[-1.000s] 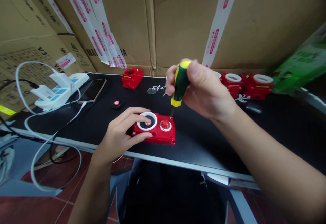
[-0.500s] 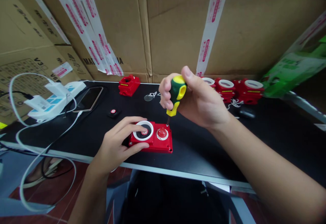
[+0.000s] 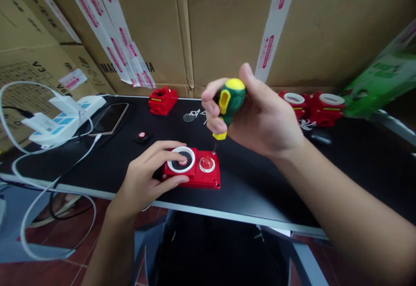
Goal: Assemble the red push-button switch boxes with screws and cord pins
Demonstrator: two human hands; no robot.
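A red rectangular housing (image 3: 200, 182) lies flat on the black table, with a white-ringed round window on its left part and a red dome (image 3: 206, 162) on its right. My left hand (image 3: 151, 171) grips it from the left, the index finger resting in the white ring (image 3: 191, 164), thumb along the near side. In my right hand (image 3: 250, 108) is a screwdriver with a green and yellow handle (image 3: 234, 97), held nearly upright. Its tip meets a screw (image 3: 213, 152) at the far right corner of the housing.
Behind stand a red housing part (image 3: 162, 100), a clear disc with white string (image 3: 191, 115) and more red housings (image 3: 326, 108). A small black piece with a red centre (image 3: 142, 135), a phone (image 3: 110, 118) and a power strip (image 3: 69, 121) with cables are left. Cardboard (image 3: 224, 26) walls the back.
The screwdriver handle has turned in my right hand, its yellow groove now facing left, and my fingers have shifted round it. My left hand stays on the housing; the view has moved slightly.
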